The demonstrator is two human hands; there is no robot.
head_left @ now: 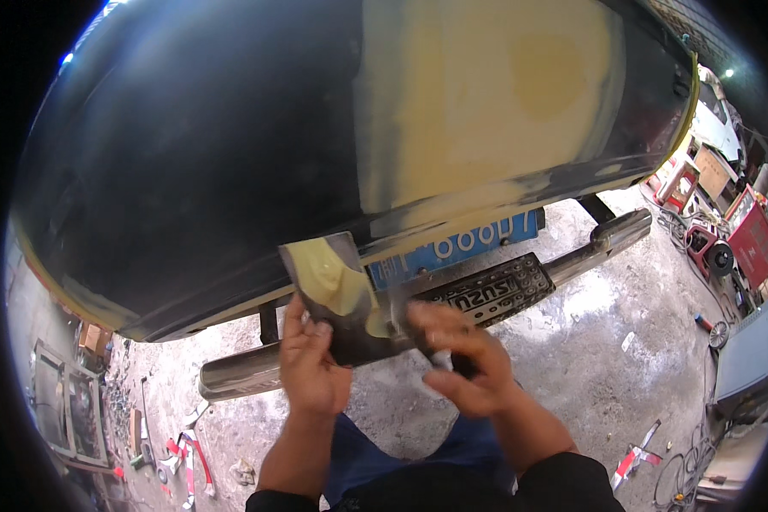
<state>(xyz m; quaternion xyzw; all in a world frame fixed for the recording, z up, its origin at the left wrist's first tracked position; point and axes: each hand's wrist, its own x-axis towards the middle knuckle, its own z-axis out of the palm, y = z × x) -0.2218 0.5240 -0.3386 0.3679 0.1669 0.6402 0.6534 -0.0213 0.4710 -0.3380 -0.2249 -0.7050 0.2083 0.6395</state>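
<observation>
My left hand point(314, 367) grips a dark, flat putty board point(337, 331) by its near left edge. A lump of pale yellow putty point(322, 271) is spread over its far half, with a smaller dab near the right edge. My right hand point(478, 357), smeared by motion, holds a putty scraper point(398, 314) at the board's right edge; the blade is too blurred to make out exactly. In front of both hands is a large dark vehicle panel point(222, 162), with a wide yellow filler patch point(478, 111) on its right half.
Beneath the panel are a blue licence plate point(486, 241), a studded step plate point(520, 286) and a tubular metal bumper bar point(241, 373). Tools, cables and a red machine point(704, 247) clutter the right. A frame point(72, 410) and red-and-white scraps point(192, 465) lie at the left.
</observation>
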